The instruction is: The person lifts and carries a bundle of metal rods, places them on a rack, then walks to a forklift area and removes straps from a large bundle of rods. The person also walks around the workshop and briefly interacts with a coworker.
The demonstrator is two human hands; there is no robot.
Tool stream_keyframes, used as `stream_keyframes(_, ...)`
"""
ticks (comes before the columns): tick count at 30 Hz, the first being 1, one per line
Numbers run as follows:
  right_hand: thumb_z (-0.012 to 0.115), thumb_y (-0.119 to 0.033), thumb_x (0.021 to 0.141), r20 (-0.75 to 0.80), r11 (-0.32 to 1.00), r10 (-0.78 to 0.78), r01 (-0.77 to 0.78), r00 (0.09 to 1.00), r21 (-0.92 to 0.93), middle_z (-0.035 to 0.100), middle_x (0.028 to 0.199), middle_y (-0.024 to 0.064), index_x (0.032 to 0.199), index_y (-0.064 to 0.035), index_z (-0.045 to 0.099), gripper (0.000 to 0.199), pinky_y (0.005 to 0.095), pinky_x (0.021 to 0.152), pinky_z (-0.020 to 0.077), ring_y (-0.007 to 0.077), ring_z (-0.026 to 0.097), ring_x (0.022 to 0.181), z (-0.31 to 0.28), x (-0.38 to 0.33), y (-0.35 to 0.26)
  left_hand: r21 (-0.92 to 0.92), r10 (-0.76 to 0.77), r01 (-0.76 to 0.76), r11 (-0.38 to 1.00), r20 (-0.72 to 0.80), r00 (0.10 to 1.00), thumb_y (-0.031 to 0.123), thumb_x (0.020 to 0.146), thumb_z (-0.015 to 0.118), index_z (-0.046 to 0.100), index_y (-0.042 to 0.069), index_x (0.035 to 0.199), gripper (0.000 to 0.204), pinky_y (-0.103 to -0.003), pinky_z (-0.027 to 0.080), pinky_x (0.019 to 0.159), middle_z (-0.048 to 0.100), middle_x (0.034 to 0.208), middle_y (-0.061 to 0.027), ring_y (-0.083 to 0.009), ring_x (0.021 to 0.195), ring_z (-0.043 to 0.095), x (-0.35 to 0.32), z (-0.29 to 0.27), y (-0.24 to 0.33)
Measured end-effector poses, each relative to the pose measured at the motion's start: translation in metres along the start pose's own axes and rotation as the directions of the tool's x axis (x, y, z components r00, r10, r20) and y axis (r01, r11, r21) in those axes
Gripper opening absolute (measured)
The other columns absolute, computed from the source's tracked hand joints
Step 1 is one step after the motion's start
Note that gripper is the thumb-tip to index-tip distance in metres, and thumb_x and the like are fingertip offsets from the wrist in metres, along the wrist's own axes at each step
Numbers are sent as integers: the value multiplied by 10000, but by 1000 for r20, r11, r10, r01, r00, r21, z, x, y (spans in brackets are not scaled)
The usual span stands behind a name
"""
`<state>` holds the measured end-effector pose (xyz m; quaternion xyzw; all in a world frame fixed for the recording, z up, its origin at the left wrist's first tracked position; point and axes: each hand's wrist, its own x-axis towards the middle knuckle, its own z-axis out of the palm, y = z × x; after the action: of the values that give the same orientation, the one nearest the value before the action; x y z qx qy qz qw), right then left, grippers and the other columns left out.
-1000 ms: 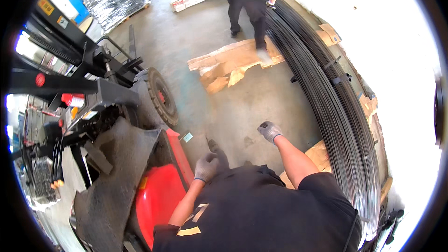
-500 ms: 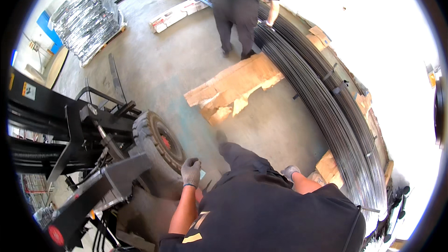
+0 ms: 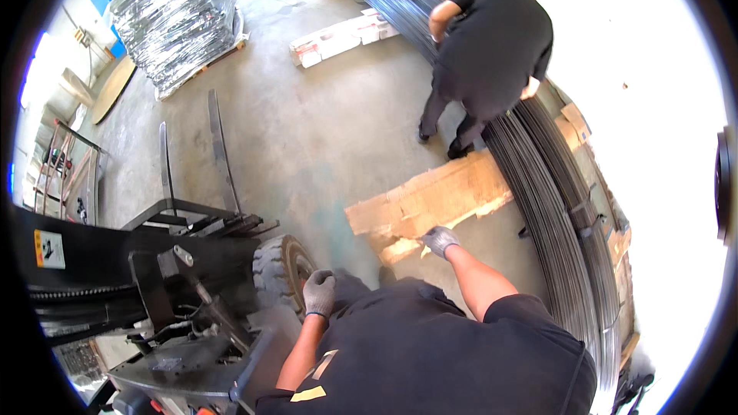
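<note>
My left hand (image 3: 319, 292), in a grey knit glove, is held in front of my body beside the forklift's front wheel (image 3: 283, 267). Its fingers are curled closed, and whatever lies inside them is hidden. My right hand (image 3: 440, 241), also gloved, reaches forward with loosely bent fingers and nothing visible in it. Below it in the picture lies a flattened sheet of torn brown cardboard (image 3: 430, 198) on the floor. To the right runs a long bundle of thin dark metal rods (image 3: 542, 215), apart from both hands.
A co-worker in dark clothes (image 3: 492, 50) bends over the far part of the rods. The forklift's forks (image 3: 221, 150) point away at left. Farther back stand a plastic-wrapped pallet load (image 3: 175, 23) and a long white box (image 3: 342, 38) on the floor.
My right hand has swung forward and left, from beside my hip to over the cardboard. The co-worker has turned and bent toward the rods. My view has shifted; the forks now show fully.
</note>
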<state>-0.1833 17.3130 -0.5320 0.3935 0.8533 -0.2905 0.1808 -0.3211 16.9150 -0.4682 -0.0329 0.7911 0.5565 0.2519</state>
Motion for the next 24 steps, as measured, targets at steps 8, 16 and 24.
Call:
stream_keyframes(8, 702, -475, 932, -7, 981, -118, 118, 993, 156, 787, 1161, 212, 1189, -63, 789, 493, 449, 983, 569, 360, 748, 1111, -53, 148, -215, 250, 53, -112, 962, 231, 971, 126, 919, 705, 790, 14, 1116, 242, -351, 580, 944, 813, 1085, -147, -233, 1028, 769, 226, -33, 15)
stream_keyframes(16, 674, -456, 906, 166, 948, 290, -307, 943, 89, 815, 1065, 154, 1073, -74, 831, 445, 443, 951, 587, 348, 772, 1037, -27, 195, -218, 194, 55, -72, 978, 89, 994, 112, 924, 721, 775, -15, 1161, 274, -335, 576, 931, 811, 1086, -157, -216, 1002, 757, 491, -150, 178)
stream_keyframes(24, 621, -542, 953, 324, 888, 459, -417, 827, -193, 745, 1311, 196, 1208, -63, 797, 571, 455, 1047, 544, 371, 699, 1238, 1, 273, -273, 3, -10, 10, 1000, 28, 1000, 24, 917, 681, 730, -53, 1130, 232, -316, 558, 667, 754, 897, -108, -178, 735, 683, 627, -190, 255)
